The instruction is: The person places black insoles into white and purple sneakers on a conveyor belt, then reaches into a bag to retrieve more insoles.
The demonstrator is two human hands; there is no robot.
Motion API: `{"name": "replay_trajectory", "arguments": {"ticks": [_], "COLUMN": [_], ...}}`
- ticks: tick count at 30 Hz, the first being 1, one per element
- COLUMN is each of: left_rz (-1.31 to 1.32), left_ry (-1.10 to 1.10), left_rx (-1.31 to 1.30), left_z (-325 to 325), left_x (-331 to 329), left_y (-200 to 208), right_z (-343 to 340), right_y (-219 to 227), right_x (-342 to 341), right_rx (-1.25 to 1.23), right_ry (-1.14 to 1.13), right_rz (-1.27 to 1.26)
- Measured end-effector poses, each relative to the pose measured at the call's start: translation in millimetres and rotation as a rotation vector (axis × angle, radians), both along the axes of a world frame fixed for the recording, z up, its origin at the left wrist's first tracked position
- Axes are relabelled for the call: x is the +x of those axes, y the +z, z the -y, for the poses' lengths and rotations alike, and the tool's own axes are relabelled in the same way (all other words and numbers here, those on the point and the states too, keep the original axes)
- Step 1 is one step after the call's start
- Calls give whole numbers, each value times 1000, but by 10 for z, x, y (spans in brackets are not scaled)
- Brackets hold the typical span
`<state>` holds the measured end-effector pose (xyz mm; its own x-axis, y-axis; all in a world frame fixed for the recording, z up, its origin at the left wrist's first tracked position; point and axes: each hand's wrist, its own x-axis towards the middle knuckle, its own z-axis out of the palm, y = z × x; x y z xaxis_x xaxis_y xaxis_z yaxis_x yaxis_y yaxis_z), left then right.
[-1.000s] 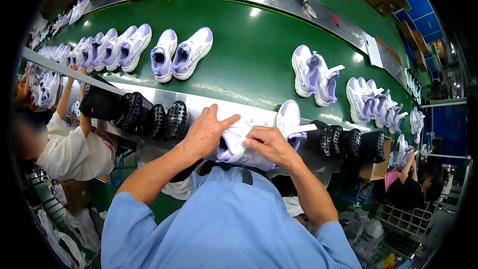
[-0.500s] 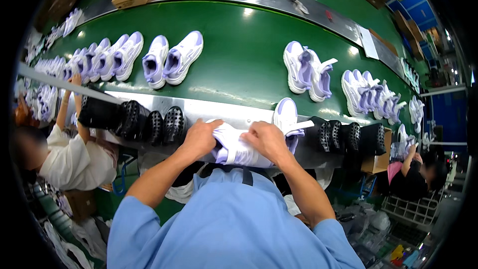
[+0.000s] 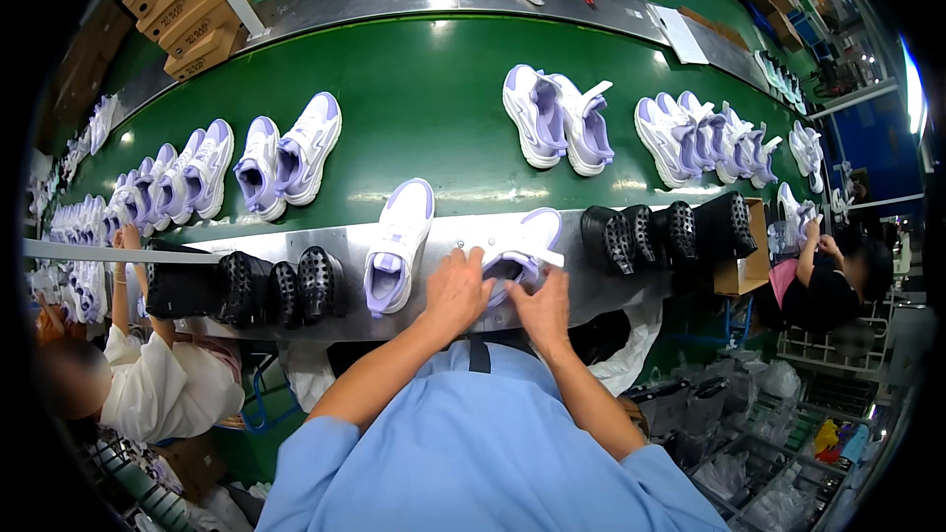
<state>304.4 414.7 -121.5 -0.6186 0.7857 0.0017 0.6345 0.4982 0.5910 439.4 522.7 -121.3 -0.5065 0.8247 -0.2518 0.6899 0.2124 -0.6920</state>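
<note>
Both hands work on one white and lilac sneaker (image 3: 520, 248) lying on the steel bench (image 3: 448, 236) at its near edge. The left hand (image 3: 455, 288) presses on its side, fingers curled; the right hand (image 3: 541, 307) pinches its opening. A second matching sneaker (image 3: 399, 247) lies just beside, to the left. The worked shoe could slip off the near edge if pushed sideways. Black shoe lasts flank the hands: three (image 3: 281, 288) left, four (image 3: 660, 232) right. Two pairs (image 3: 560, 119) ride the green belt (image 3: 434, 108) nearest.
</note>
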Motion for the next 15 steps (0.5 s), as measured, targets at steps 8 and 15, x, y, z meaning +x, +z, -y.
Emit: {"name": "replay_trajectory", "arguments": {"ticks": [8, 15], "left_rz": [258, -161], "left_ry": [-103, -293], "left_rx": [22, 80], "left_z": [-252, -257], "left_x": [-58, 198], "left_y": [-422, 270], "right_z": [-407, -192], "right_y": [-177, -129], "right_x": [-63, 228], "right_rx": [469, 343], "right_ry": [613, 211], "right_rz": [-155, -144]}}
